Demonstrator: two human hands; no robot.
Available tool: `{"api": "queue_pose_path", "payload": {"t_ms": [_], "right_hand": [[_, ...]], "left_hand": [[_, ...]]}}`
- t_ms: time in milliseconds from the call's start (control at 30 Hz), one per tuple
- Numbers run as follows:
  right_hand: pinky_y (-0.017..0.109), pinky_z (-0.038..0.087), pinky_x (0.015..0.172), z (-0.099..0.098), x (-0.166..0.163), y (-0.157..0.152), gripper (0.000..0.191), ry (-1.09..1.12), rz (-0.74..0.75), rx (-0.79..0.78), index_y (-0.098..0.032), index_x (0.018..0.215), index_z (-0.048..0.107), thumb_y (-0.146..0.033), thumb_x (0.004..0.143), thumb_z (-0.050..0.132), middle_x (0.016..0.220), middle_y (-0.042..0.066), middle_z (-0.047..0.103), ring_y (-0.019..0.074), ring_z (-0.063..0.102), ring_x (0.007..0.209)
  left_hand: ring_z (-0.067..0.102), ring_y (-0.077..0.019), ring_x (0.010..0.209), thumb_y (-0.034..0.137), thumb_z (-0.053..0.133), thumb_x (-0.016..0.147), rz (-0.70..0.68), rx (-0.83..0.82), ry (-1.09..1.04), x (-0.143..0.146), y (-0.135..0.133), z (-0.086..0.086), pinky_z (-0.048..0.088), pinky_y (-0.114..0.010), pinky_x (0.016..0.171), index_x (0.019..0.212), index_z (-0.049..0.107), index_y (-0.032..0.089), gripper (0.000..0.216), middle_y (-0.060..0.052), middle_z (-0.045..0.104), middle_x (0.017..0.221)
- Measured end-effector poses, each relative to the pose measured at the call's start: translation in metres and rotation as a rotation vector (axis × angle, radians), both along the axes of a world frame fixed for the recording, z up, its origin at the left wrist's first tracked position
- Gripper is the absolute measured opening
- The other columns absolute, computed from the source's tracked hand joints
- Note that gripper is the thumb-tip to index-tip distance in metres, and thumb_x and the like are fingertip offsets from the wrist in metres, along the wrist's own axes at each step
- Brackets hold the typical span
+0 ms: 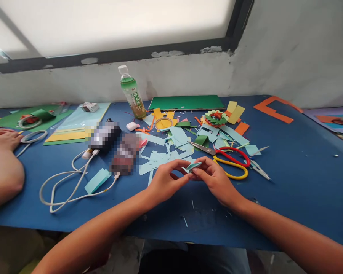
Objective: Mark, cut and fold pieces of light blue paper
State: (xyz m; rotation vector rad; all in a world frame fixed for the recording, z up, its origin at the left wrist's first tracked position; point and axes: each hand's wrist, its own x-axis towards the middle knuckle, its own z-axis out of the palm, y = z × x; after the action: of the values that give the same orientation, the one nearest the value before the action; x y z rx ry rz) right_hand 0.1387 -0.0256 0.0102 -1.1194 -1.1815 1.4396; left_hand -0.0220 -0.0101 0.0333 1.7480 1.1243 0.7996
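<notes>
Between my two hands is a small folded piece of light blue paper [193, 166], held just above the table's near half. My left hand [168, 177] pinches its left end with thumb and fingers. From the other side, my right hand [215, 177] grips it, thumb in front. Fingertips hide part of the folds. Right beyond my right hand lie scissors [234, 152] with one red and one yellow handle loop, blades pointing left. Light blue paper scraps [160, 158] are heaped just past my hands. Metal compasses or a similar pointed tool [260, 169] rest right of the scissors.
On the blue table [303, 198] stand a green-labelled drink bottle [133, 95] and a layered paper ornament [215, 118]. A tape roll [164, 123] sits among scraps. White cables [65, 205] run on the left, beside another person's arm [4, 171]. An orange paper frame [277, 108] lies back right.
</notes>
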Motion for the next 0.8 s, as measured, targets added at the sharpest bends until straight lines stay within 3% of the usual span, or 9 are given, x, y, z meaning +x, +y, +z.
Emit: {"api": "queue_pose_path", "payload": {"t_ms": [467,800], "right_hand": [[0.024,0.046,0.059,0.0021,0.0039,-0.0022,0.017,-0.21,0.069,0.061,-0.02,0.084,0.051,-0.035,0.078,0.058,0.073,-0.002,0.054,0.0128,0.056,0.066],[0.024,0.043,0.059,0.0051,0.0043,-0.0007,0.018,-0.311,0.11,0.154,-0.018,0.084,0.059,-0.033,0.084,0.05,0.071,-0.001,0.057,0.0135,0.054,0.065]], "left_hand": [[0.062,-0.015,0.076,0.029,0.061,0.076,0.017,-0.079,-0.098,-0.0015,0.0033,-0.0039,0.054,-0.021,0.055,0.095,0.062,0.017,0.023,-0.005,0.065,0.09],[0.062,-0.0128,0.075,0.017,0.057,0.075,0.058,0.092,-0.003,-0.0012,0.0015,-0.0041,0.051,-0.021,0.062,0.088,0.064,0.017,0.015,-0.003,0.065,0.086]]}}
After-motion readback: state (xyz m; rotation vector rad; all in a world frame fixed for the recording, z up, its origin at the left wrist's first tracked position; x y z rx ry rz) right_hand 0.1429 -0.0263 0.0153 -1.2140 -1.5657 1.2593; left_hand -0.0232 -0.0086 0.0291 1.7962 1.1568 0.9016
